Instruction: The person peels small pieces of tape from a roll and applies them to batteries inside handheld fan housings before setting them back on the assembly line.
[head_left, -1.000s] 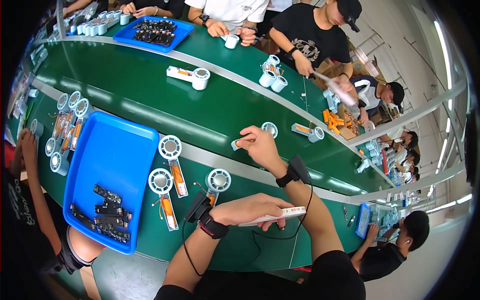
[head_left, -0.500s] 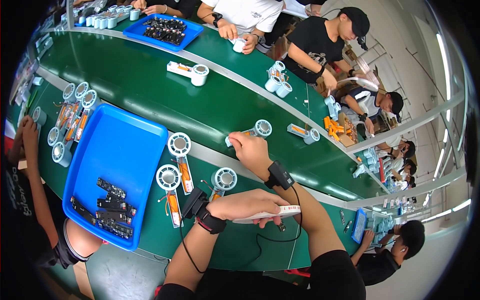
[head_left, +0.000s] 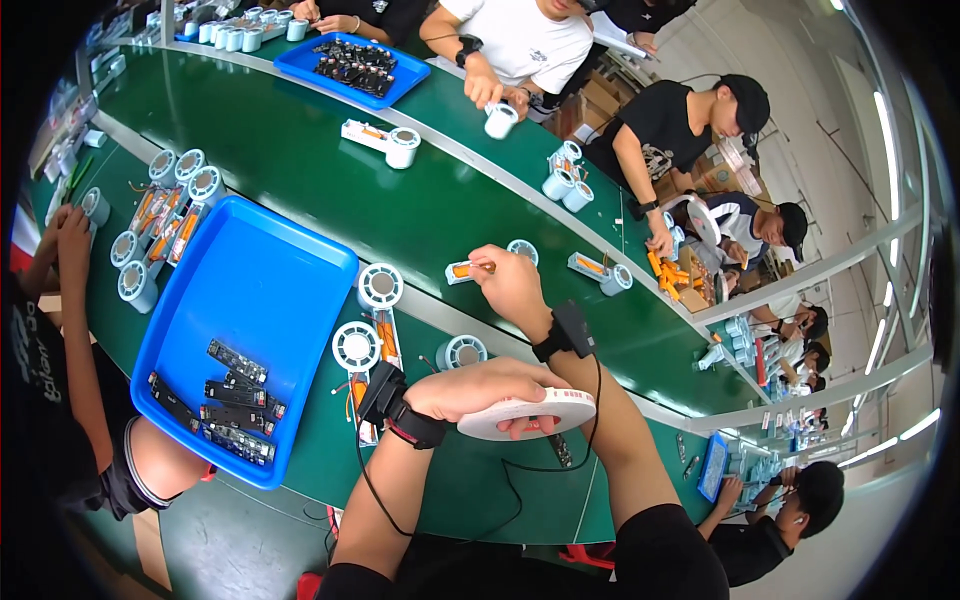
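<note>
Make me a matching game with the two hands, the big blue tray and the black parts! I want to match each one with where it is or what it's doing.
Things:
1. left hand
2. right hand
3. big blue tray
4. black parts

Places and states:
A. lying in the tray's near corner
B. holding a flat white round piece
C. on the green table, to the person's left
D. reaching out to a small white and orange part

Pairs: 1-B, 2-D, 3-C, 4-A
</note>
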